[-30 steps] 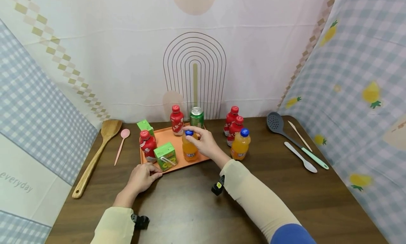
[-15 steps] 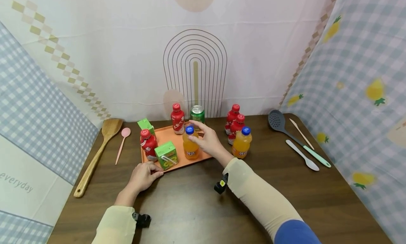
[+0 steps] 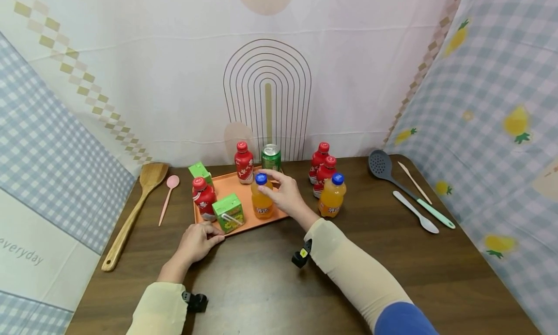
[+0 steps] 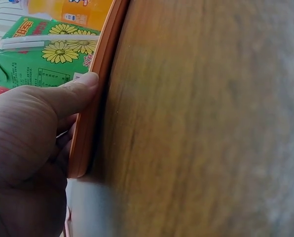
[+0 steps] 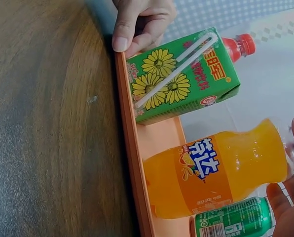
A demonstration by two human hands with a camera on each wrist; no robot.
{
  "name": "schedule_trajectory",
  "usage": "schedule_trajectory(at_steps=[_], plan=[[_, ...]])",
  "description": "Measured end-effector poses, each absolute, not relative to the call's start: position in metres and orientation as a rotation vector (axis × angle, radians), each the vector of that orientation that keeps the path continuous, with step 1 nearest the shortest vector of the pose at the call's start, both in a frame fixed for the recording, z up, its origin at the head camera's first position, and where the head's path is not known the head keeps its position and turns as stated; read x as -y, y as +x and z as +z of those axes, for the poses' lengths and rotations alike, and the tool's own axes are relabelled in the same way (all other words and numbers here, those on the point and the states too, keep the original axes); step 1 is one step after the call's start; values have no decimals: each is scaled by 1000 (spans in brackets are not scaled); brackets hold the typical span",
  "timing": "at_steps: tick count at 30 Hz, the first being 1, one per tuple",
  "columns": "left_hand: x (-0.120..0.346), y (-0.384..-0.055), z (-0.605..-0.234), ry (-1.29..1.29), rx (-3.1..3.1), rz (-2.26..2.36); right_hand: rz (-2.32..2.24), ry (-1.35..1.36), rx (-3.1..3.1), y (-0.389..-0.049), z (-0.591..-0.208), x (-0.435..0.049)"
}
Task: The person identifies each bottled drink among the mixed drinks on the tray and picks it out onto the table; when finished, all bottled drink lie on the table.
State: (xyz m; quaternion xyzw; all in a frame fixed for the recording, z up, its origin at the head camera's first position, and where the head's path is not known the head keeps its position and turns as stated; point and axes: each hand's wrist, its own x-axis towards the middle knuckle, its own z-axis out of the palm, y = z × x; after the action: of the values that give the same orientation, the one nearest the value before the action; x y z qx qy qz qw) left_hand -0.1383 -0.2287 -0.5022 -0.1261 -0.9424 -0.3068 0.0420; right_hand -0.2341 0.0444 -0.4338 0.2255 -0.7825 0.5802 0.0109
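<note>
In the head view my left hand (image 3: 197, 242) pinches the front left corner of an orange tray (image 3: 249, 224), its thumb on the rim. My right hand (image 3: 285, 195) holds an orange soda bottle (image 3: 262, 204) with a blue cap by its top; the bottle stands upright on the tray. A green drink carton (image 3: 228, 214) with a straw stands at the tray's front edge. Behind it are a red bottle (image 3: 204, 199) and a second green carton (image 3: 200, 173). Another red bottle (image 3: 244, 163) and a green can (image 3: 271, 157) stand at the tray's back.
Right of the tray stand two red bottles (image 3: 320, 160) and another orange soda bottle (image 3: 332, 197). A wooden spatula (image 3: 131, 219) and pink spoon (image 3: 169, 194) lie left. A skimmer (image 3: 396, 182), white spoon (image 3: 416, 214) and small knife-like utensil (image 3: 414, 182) lie right.
The fingers of my right hand have come slightly lower and closer round the bottle's cap than half a second ago. My left hand stays on the tray corner.
</note>
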Motion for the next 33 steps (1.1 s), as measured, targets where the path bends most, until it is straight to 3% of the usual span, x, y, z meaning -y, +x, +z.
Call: schedule_trajectory(at_steps=[14, 26, 33], plan=[[228, -136, -506, -401, 2871, -998, 1839, 636, 2363, -212, -434, -69], [228, -139, -507, -377, 2863, -1002, 1865, 615, 2306, -176, -392, -118], [227, -139, -505, -382, 2847, -990, 1865, 612, 2327, -159, -386, -153]])
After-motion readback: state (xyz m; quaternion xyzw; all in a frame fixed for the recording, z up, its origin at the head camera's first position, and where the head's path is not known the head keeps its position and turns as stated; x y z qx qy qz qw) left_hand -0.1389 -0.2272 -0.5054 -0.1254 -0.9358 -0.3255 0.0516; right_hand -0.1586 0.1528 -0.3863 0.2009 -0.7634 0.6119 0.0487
